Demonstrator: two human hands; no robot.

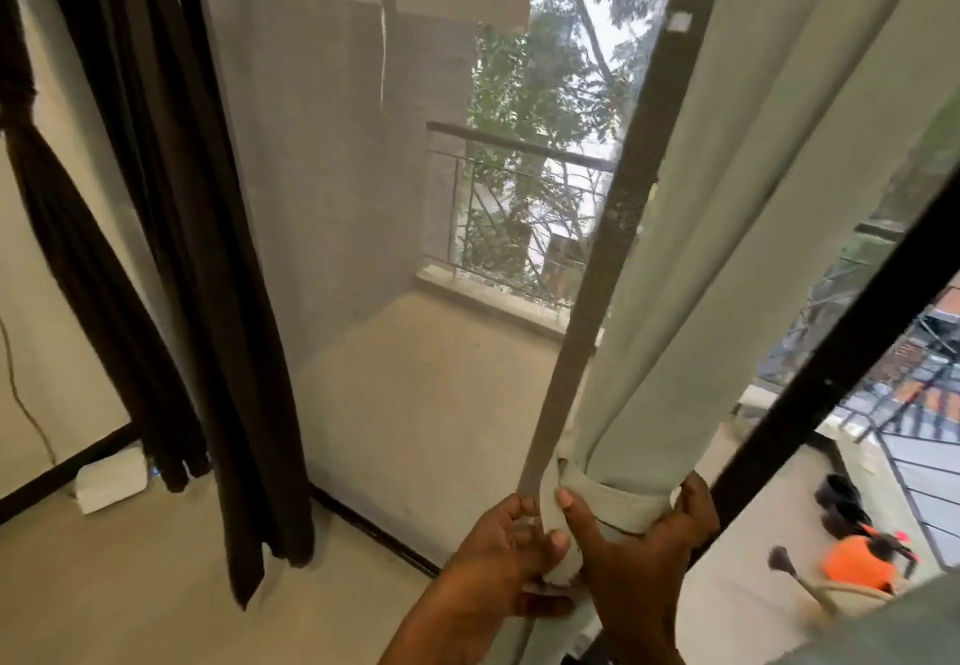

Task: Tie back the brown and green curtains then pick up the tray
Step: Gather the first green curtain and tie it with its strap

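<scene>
Brown curtain [171,249] hangs at far left, beside the mesh screen [337,171]. Left hand [493,560] pinches the green tie band [618,495], fingers curled. Right hand [644,555] clamps round the gathered green curtain [727,249], right of the screen.

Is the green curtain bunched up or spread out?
Bunched up: a cloth band wraps the green curtain into a bundle, held by left hand and right hand.

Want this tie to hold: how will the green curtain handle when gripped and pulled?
Likely floppy: the green curtain hangs in soft folds and bunches inside the band. Probably light: the right hand circles the bundle alone. It may slip; the left hand pinches the band's end.
</scene>
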